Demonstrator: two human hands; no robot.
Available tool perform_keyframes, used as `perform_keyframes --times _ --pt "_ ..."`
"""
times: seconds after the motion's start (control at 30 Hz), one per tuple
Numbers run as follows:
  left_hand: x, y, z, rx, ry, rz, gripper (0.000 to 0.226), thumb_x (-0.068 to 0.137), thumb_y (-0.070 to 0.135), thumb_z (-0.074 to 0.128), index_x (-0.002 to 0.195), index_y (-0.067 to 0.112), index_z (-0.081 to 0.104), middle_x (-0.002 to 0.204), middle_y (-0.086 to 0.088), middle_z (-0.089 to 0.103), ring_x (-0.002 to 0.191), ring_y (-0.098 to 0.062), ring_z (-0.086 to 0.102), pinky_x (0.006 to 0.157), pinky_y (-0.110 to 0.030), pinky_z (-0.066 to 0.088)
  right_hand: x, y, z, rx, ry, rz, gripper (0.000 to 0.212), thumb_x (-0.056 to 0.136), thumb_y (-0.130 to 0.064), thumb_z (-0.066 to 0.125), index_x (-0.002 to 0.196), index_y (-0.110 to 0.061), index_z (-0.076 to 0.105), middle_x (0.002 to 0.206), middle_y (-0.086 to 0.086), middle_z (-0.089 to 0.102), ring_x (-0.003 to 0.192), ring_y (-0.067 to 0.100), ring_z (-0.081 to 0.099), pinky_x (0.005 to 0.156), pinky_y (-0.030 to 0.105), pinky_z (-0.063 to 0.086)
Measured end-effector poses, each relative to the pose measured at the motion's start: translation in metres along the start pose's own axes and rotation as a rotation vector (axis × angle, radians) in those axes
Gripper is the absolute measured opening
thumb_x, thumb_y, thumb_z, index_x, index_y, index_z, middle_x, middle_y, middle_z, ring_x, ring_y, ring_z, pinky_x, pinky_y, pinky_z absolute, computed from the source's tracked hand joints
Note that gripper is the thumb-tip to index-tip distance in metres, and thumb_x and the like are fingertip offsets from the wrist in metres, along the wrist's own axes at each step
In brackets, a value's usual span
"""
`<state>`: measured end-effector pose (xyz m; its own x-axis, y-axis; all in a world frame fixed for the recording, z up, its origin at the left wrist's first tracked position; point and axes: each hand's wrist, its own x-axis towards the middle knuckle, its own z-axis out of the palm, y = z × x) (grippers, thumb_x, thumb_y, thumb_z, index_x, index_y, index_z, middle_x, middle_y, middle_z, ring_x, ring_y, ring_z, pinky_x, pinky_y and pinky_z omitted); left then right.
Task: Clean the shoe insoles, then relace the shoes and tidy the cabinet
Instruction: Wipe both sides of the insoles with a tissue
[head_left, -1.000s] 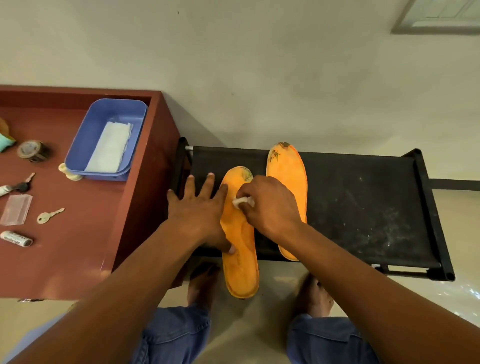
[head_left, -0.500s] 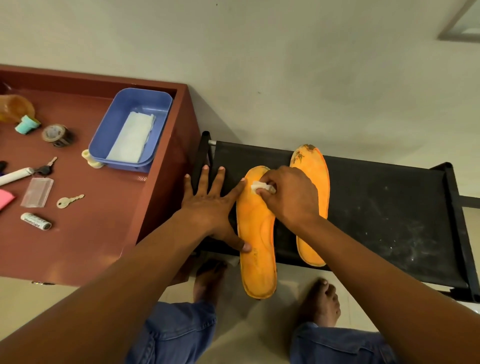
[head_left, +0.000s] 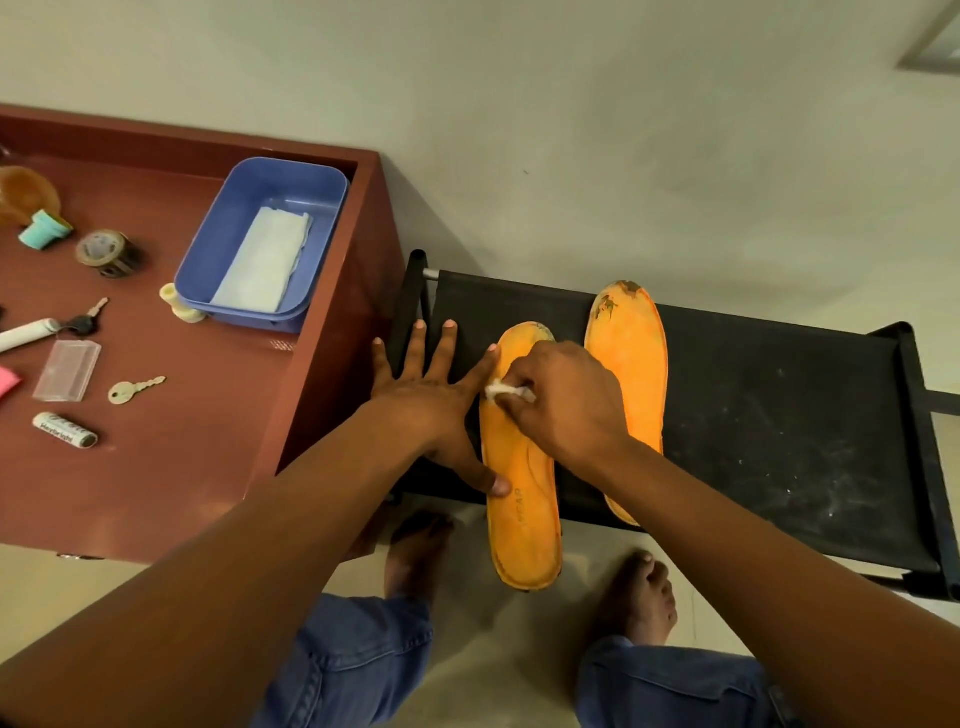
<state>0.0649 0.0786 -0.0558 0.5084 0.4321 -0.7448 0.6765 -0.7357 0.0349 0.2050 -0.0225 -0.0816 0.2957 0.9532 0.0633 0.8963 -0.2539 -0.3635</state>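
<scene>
The right hand (head_left: 566, 402) pinches a small white wipe (head_left: 506, 391) against the near insole (head_left: 522, 467), while the left hand (head_left: 436, 410), fingers spread flat, steadies its edge. The insole lies lengthwise on the black rack (head_left: 779, 415), toe toward the wall, heel overhanging.

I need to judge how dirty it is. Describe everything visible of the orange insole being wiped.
The near insole is orange, flat and foam-like, with dark stains at its toe end and a faint printed word near the heel. It lies lengthwise across the black rack shelf, heel end overhanging the front edge. The left hand lies spread beside it, thumb and forefinger touching its left edge. The right hand pinches a small white wipe against its forward part. A second insole lies apart to its right.
</scene>
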Motion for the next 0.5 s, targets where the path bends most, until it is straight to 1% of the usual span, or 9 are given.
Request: perform_keyframes --times 0.1,0.2,0.27,0.37,0.43,0.5 --pt "0.001 0.002 0.0 0.0 -0.006 0.002 0.153 0.051 0.095 0.069 0.144 0.047 -0.043 0.149 -0.006 -0.058 0.137 -0.039 -0.051 0.109 -0.074 -0.024 0.013 0.009 0.0 -0.004 0.076 0.119 0.022 0.092 -0.043 0.071 0.104 -0.026 0.08 0.1 -0.003 0.071 0.094 0.014 0.059 0.061 0.025 0.037" --pt "0.001 0.001 -0.001 -0.005 -0.01 -0.002 0.154 0.05 0.095 0.07 0.143 0.048 -0.044 0.148 -0.005 -0.058 0.137 -0.038 -0.051 0.109 -0.073 -0.024 0.024 0.014 -0.001 -0.021 0.121 0.175 0.025 0.093 -0.041 0.071 0.111 -0.025 0.078 0.108 -0.001 0.071 0.101 0.018 0.061 0.069 0.027 0.043" --pt "0.002 0.0 -0.001 -0.014 -0.01 -0.002 0.154 0.05 0.094 0.071 0.143 0.049 -0.043 0.149 -0.004 -0.058 0.138 -0.038 -0.05 0.109 -0.072 -0.025 0.027 0.015 -0.001 -0.012 0.114 0.167 0.025 0.093 -0.038 0.071 0.113 -0.024 0.078 0.108 0.0 0.071 0.1 0.018 0.061 0.069 0.027 0.042" --pt "0.002 -0.001 -0.002 -0.022 -0.013 -0.004 0.154 0.049 0.094 0.071 0.145 0.05 -0.041 0.149 -0.003 -0.057 0.138 -0.038 -0.05 0.109 -0.071 -0.025 0.024 0.015 -0.003 0.015 0.021 0.094 0.023 0.092 -0.035 0.073 0.112 -0.024 0.079 0.105 0.0 0.071 0.094 0.015 0.06 0.063 0.023 0.037" --pt "0.003 0.0 -0.003 -0.022 -0.015 -0.011 0.154 0.049 0.094 0.072 0.145 0.05 -0.041 0.149 -0.003 -0.057 0.138 -0.038 -0.05 0.109 -0.071 -0.025 0.018 0.014 -0.007 0.051 -0.088 0.022 0.021 0.091 -0.035 0.074 0.109 -0.025 0.079 0.102 -0.002 0.071 0.091 0.013 0.061 0.062 0.024 0.043" --pt "0.004 0.0 -0.004 -0.021 -0.017 -0.015 0.154 0.049 0.094 0.072 0.144 0.05 -0.041 0.15 -0.003 -0.057 0.139 -0.038 -0.049 0.11 -0.071 -0.024 0.012 0.011 -0.013 0.12 -0.224 -0.008 0.018 0.09 -0.035 0.075 0.105 -0.027 0.08 0.099 -0.006 0.073 0.089 0.012 0.063 0.066 0.03 0.052"
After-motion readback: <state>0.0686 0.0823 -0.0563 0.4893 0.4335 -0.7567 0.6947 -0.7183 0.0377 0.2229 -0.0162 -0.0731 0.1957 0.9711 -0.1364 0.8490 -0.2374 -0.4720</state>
